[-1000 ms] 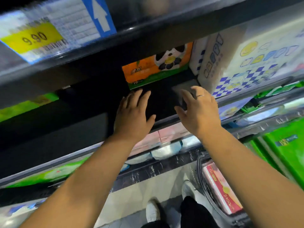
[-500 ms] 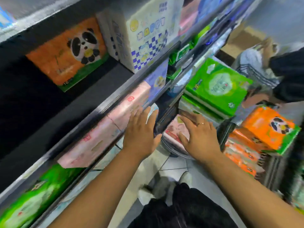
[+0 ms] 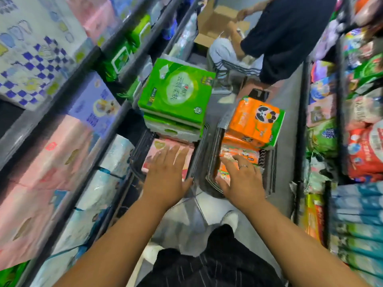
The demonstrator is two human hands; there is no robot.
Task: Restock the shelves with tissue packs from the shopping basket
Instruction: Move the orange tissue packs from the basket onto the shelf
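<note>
Two dark shopping baskets stand on the aisle floor. The left basket (image 3: pixel 143 146) holds a pink tissue pack (image 3: pixel 161 147) with green tissue packs (image 3: pixel 176 94) stacked at its far end. The right basket (image 3: pixel 267 162) is filled with orange panda tissue packs (image 3: pixel 255 121). My left hand (image 3: pixel 167 172) hovers over the pink pack with fingers straight and spread, holding nothing. My right hand (image 3: pixel 238 179), a ring on one finger, reaches over the near orange packs with fingers spread; whether it touches them I cannot tell.
Shelves (image 3: pixel 116 112) with pink, white and purple tissue packs run along the left. A rack of colourful packs (image 3: pixel 356 141) lines the right. Another person (image 3: pixel 275 38) crouches by a cardboard box (image 3: pixel 215 25) further down the aisle. My shoes (image 3: pixel 230 218) are on the floor below.
My view swung from the dark shelf gap down to the baskets. Both hands left the shelf edge and dropped over the baskets, the left over the pink pack, the right over the orange ones.
</note>
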